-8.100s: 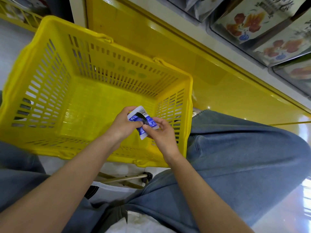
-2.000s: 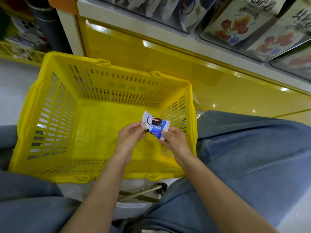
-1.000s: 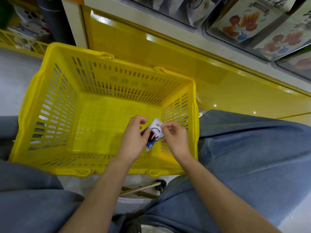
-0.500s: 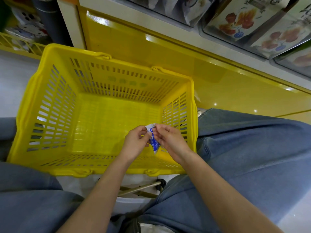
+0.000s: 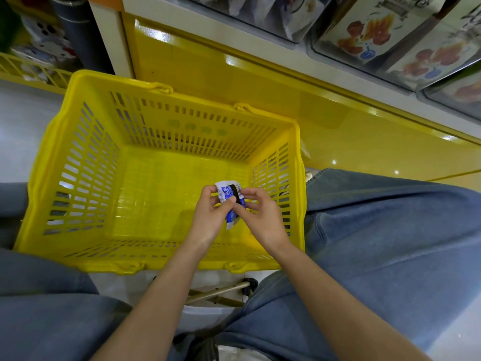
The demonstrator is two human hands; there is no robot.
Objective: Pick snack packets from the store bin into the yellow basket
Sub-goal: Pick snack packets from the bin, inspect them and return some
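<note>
Over yellow basket, crumpled blue-white snack packet

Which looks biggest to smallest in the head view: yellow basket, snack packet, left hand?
1. yellow basket
2. left hand
3. snack packet, partly hidden by the fingers of both hands, so its full size is unsure.

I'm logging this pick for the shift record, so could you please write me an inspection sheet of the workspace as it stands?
Surface: pale floor, nothing loose seen.
Job's things: yellow basket holds nothing yet; blue and white snack packet held above its right near corner.
Clutter: nothing seen.
Grippers: left hand and right hand both pinch the packet.
Cables: nothing seen.
Surroundings: yellow store bin front; packaged goods behind clear panels above; metal frame under the basket; jeans either side.
</note>
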